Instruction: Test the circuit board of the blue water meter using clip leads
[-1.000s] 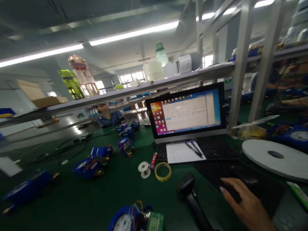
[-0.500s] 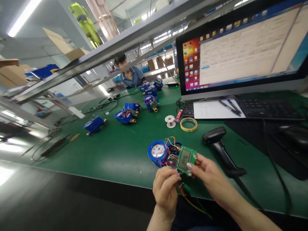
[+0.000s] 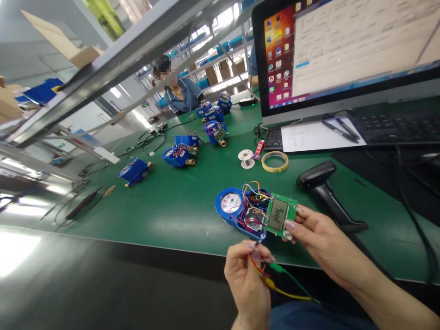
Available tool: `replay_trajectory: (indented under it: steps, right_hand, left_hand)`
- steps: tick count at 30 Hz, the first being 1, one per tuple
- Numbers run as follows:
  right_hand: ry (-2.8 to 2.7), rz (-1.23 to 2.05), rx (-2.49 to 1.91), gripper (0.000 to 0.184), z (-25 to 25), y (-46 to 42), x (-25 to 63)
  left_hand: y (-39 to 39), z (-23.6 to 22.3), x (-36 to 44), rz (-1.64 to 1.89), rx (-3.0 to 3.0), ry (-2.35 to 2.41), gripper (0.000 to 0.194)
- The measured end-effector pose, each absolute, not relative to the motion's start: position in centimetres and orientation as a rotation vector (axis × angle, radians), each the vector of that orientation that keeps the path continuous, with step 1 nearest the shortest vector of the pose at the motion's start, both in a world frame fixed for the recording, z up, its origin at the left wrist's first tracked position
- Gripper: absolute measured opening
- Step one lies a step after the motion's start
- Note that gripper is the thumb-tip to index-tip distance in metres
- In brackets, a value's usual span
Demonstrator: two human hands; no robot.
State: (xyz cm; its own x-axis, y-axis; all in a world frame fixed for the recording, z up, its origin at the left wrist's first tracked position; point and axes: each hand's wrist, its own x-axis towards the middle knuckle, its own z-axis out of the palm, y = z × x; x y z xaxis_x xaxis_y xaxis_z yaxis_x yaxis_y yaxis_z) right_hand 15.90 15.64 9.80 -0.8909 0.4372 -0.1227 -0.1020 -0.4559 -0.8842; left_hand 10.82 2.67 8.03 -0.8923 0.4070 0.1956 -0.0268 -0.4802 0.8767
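Right hand (image 3: 318, 233) pinches green LCD board (image 3: 280, 215) wired to blue meter (image 3: 237, 208); left hand (image 3: 247, 275) closed on clip leads (image 3: 271, 275).

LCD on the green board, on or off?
On. The LCD on the green board in the right hand shows dark characters; the left hand pinches the wires.

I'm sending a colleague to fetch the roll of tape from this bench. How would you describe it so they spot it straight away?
Start at the computer monitor on the green bench; just in front of its left corner lies the yellow tape roll, flat. Beside it sits a small white wire spool; the tape is the larger, open yellow ring.
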Motion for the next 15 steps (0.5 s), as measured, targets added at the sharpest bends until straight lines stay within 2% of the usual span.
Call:
replay_trajectory:
  steps: [6, 12, 15]
  right_hand:
    - [-1.464, 2.321, -0.609, 0.037, 7.8, 17.3, 15.8]
    - [-1.597, 2.335, -0.655, 0.044, 6.6, 17.9, 16.3]
    - [-1.686, 2.309, -0.732, 0.053, 6.1, 18.0, 17.1]
  left_hand:
    - [2.2, 7.5, 10.5, 2.379, 0.813, 1.564, 0.013]
    - [2.5, 7.7, 10.6, 2.317, 0.953, 1.672, 0.007]
    - [3.1, 7.7, 11.0, 2.290, 0.911, 1.661, 0.006]
